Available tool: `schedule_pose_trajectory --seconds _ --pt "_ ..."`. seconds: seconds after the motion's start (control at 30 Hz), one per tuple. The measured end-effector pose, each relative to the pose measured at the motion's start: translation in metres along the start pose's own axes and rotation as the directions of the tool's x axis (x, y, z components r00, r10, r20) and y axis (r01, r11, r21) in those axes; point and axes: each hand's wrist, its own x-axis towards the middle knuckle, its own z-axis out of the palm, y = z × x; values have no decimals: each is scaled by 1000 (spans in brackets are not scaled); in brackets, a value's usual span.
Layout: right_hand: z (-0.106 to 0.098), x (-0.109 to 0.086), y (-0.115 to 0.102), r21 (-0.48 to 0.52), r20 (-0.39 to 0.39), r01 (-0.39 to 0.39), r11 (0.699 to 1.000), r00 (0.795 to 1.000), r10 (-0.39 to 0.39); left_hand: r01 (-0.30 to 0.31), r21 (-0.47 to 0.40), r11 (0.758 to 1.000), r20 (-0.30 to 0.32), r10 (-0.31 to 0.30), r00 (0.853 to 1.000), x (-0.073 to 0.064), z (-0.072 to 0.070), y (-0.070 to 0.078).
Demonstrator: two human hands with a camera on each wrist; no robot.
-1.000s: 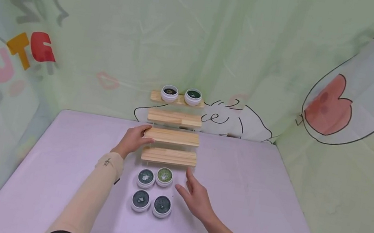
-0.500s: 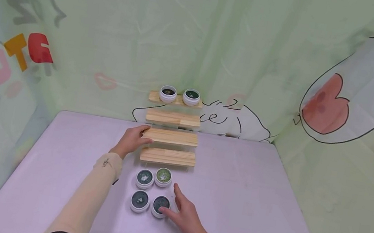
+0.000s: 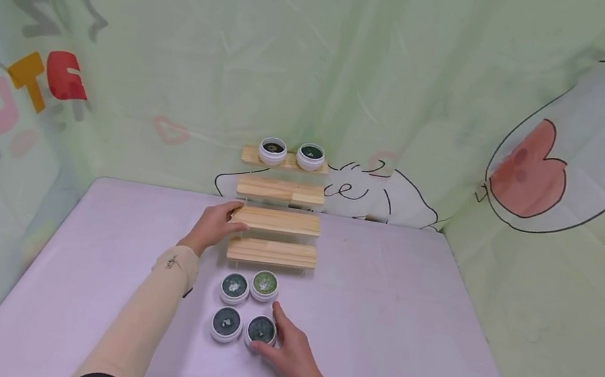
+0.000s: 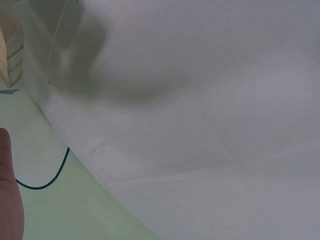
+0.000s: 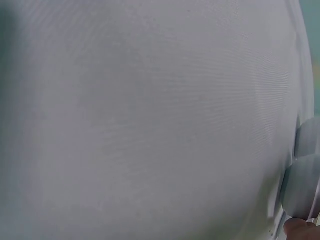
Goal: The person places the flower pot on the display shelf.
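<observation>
A four-tier wooden display stand (image 3: 277, 220) stands at the table's back edge. My left hand (image 3: 212, 228) grips its left end at the second plank from the front, thumb in front and fingers behind. In the left wrist view, a plank end (image 4: 14, 55) and a finger (image 4: 10, 195) show. My right hand (image 3: 292, 352) holds the front-right small white round tub (image 3: 262, 328), thumb at its front rim and fingers along its right side. This tub has a dark filling. Three more stand close by: a dark one (image 3: 226, 322), a dark green one (image 3: 235, 286) and a lighter green one (image 3: 265, 284).
On the top plank sit two similar white tubs, one with a brownish middle (image 3: 272, 151) and one green (image 3: 310, 157). A pale lilac cloth covers the table (image 3: 390, 310). Printed green curtains (image 3: 209, 66) enclose it at the back and sides.
My right hand has moved from beside the stand's lowest plank down and left to the front-right tub, its fingers closing around it. The left hand keeps its place on the stand.
</observation>
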Motion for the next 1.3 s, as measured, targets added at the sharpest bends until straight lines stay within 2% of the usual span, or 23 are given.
schedule_pose_trajectory --seconds 0.27,0.5,0.77,1.07,1.3 --pt "1 -2 2 -8 -4 2 1000 1000 -2 0 4 1000 2 0 1000 1 1 -1" --pt "3 -6 9 -72 15 22 997 1000 -21 13 -4 1000 8 -13 1000 2 1 -2" --pt "4 -9 10 -15 -4 21 1000 1000 -21 23 -6 1000 6 -23 1000 1 1 -2" --pt "5 -11 6 56 -54 4 998 999 -1 -16 16 1000 -3 16 1000 0 2 -3" --pt "-5 -8 -3 36 -86 18 999 996 -15 -17 28 999 -7 17 1000 0 2 -4"
